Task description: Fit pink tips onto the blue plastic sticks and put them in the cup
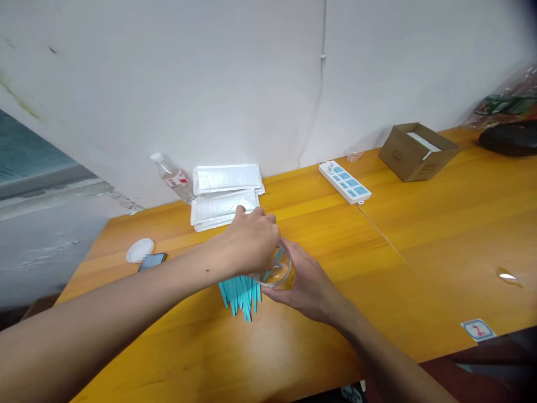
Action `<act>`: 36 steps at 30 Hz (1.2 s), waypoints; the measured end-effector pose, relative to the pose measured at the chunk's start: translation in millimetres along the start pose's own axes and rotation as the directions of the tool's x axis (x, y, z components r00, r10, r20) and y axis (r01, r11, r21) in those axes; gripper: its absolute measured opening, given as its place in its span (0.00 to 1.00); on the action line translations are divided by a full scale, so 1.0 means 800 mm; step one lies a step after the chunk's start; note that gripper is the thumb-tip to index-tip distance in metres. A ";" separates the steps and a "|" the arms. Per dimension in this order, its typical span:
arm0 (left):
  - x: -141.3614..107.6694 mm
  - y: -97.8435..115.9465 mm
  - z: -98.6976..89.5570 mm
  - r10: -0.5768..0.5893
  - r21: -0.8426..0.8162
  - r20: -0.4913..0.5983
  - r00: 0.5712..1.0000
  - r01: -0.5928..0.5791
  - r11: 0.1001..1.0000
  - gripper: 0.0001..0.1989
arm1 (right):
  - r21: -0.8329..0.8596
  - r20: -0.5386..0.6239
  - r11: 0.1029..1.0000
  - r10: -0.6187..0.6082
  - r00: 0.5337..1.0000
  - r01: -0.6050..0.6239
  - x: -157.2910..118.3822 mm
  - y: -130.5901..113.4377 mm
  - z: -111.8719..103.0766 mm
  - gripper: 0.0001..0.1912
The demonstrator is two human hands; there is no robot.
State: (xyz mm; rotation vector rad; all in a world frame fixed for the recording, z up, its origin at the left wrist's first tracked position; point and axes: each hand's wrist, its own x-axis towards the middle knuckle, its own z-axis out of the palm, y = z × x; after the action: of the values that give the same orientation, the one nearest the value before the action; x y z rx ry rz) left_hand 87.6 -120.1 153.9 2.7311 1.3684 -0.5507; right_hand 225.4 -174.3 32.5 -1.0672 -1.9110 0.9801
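Note:
A clear, round container [280,274] stands tilted toward me near the middle of the table. My right hand [302,280] is wrapped round its right side, thumb and fingers on the rim. My left hand [254,238] reaches over the container's left edge, knuckles up; its fingertips are hidden. A piece of teal strip shows inside the container near those fingers, but whether they grip it is not visible. Many flat teal strips [241,295] lie in a loose bunch on the wood just left of the container, partly under my left wrist.
White padded packets [226,179] and a plastic bottle [176,179] stand by the wall. At left are a white lid [140,250] and a phone [152,261]. Farther right are a power strip [344,182], an open cardboard box [409,154] and a black case [509,138]. The table [419,240] has a seam.

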 end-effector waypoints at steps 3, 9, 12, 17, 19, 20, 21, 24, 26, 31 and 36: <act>0.010 -0.002 0.016 0.002 -0.094 -0.129 0.992 -0.014 0.996 0.10 | 0.030 0.027 0.999 0.020 0.999 -0.021 0.004 -0.001 -0.004 0.32; 0.017 -0.008 0.026 0.047 -0.266 -0.183 0.982 -0.095 0.959 0.10 | 0.059 0.067 0.998 0.023 0.997 -0.027 0.010 -0.001 -0.008 0.26; 0.021 -0.013 0.029 0.079 -0.319 -0.152 0.985 -0.124 0.940 0.07 | 0.063 0.070 0.998 0.021 0.997 -0.026 0.012 -0.001 -0.008 0.24; 0.015 -0.021 0.040 -0.033 -0.365 -0.229 0.973 -0.055 0.929 0.08 | 0.071 0.077 0.997 0.016 0.997 -0.022 0.015 -0.003 -0.009 0.30; 0.002 -0.025 0.044 -0.099 -0.392 -0.281 0.955 -0.020 0.920 0.09 | 0.054 0.075 0.999 -0.011 0.997 0.007 0.015 -0.001 -0.010 0.36; -0.008 -0.029 0.046 -0.132 -0.414 -0.315 0.940 -0.011 0.910 0.10 | 0.039 0.074 0.999 -0.023 0.997 0.020 0.014 0.000 -0.010 0.38; -0.019 -0.033 0.048 -0.166 -0.444 -0.351 0.921 -0.008 0.896 0.10 | 0.021 0.071 0.999 -0.031 0.997 0.029 0.014 0.002 -0.010 0.40; -0.061 -0.055 0.068 -0.385 -0.590 -0.404 0.830 0.085 0.803 0.14 | -0.049 0.049 0.998 -0.023 0.999 0.025 0.009 0.009 -0.010 0.41; -0.089 -0.073 0.097 -0.614 -0.675 -0.297 0.731 0.294 0.677 0.19 | -0.087 0.023 0.996 0.000 1.000 0.002 0.006 0.014 -0.010 0.42; -0.120 -0.099 0.199 -0.785 -0.542 0.179 0.593 0.725 0.425 0.24 | -0.114 0.024 0.993 0.034 0.999 -0.031 0.007 0.024 -0.012 0.44; -0.109 -0.098 0.244 -0.720 -0.558 0.273 0.637 0.715 0.421 0.17 | -0.073 0.071 0.997 0.005 0.997 0.001 0.017 0.034 -0.016 0.47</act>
State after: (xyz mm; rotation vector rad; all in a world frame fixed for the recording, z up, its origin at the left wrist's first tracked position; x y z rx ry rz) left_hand -79.2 -175.7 9.4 1.5103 2.2157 -0.0240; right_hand 240.3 -148.7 17.3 -1.0893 -2.0179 0.9674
